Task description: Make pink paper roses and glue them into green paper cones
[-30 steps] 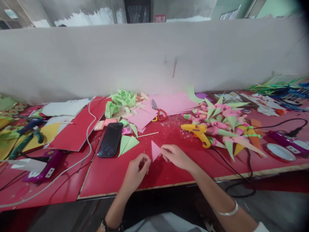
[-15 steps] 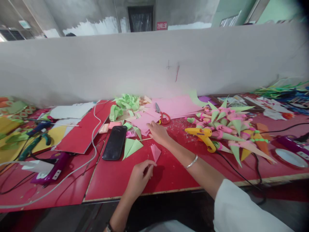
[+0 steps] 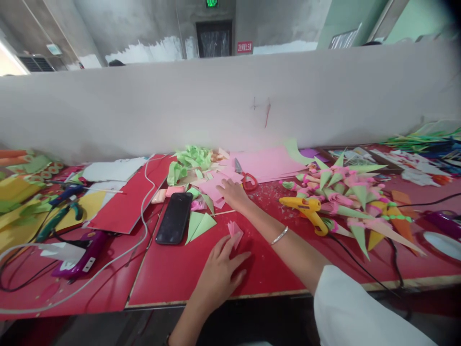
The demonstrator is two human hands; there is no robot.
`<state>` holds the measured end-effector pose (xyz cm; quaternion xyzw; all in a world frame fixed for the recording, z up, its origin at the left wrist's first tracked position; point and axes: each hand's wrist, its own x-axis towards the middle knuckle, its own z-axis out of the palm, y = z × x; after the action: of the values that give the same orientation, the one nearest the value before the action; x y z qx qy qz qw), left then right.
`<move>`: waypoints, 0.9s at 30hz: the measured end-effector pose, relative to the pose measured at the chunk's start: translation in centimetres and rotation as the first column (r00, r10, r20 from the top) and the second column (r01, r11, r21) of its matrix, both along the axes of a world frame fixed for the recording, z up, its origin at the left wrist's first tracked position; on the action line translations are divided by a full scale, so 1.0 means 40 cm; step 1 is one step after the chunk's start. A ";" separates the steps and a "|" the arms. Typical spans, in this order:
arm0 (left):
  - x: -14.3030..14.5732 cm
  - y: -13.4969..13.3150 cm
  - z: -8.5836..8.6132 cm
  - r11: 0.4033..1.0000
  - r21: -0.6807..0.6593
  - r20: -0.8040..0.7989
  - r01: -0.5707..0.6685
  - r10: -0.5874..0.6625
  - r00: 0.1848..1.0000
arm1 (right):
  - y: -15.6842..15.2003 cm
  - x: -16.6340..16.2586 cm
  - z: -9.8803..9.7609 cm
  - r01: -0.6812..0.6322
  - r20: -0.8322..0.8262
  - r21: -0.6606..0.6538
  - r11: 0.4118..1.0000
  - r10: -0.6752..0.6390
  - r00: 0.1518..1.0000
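My left hand (image 3: pixel 220 269) is low over the front of the red table, fingers spread, its index fingertip at a small folded piece of pink paper (image 3: pixel 234 229). My right hand (image 3: pixel 233 194) reaches farther in, fingers stretched out over loose pink paper pieces (image 3: pixel 212 185); its fingertips touch them. Just beyond it lie red-handled scissors (image 3: pixel 249 181). A thin stick (image 3: pixel 225 212) lies in front of the right hand. Left of the hands are folded light green paper pieces (image 3: pixel 200 226) and a black phone (image 3: pixel 174 218).
On the right are a yellow glue gun (image 3: pixel 302 206) with a black cord and a pile of pink and green paper cones (image 3: pixel 345 187). Pink sheets (image 3: pixel 273 161) lie by the partition (image 3: pixel 201 105). At left are a red board (image 3: pixel 133 197), a white cable and a purple power strip (image 3: pixel 86 254).
My left hand has moved forward and right, its fingers spreading from a curl onto the folded pink paper. My right hand stays at the pink pieces, fingers more stretched. The view has tilted up slightly.
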<state>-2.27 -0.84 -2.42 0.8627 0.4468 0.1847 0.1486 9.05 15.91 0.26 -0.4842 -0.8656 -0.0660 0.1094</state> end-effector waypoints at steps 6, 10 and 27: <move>0.004 0.000 -0.011 0.999 0.031 -0.148 -0.032 0.036 0.988 | 0.028 -0.008 -0.021 0.036 -0.139 0.016 0.999 -0.034 0.990; 0.003 0.001 -0.015 0.995 0.049 -0.189 -0.083 0.091 0.978 | 0.031 0.035 0.013 0.123 -0.328 0.062 0.990 -0.096 0.940; -0.012 0.026 -0.032 0.913 0.288 -0.129 -0.289 0.336 0.933 | -0.298 0.263 0.017 -0.143 -0.232 0.268 0.953 0.208 0.950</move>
<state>-2.76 0.21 -3.70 0.8047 0.5620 0.1870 -0.0395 19.58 4.00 0.94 -0.3915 -0.8688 -0.1001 0.2860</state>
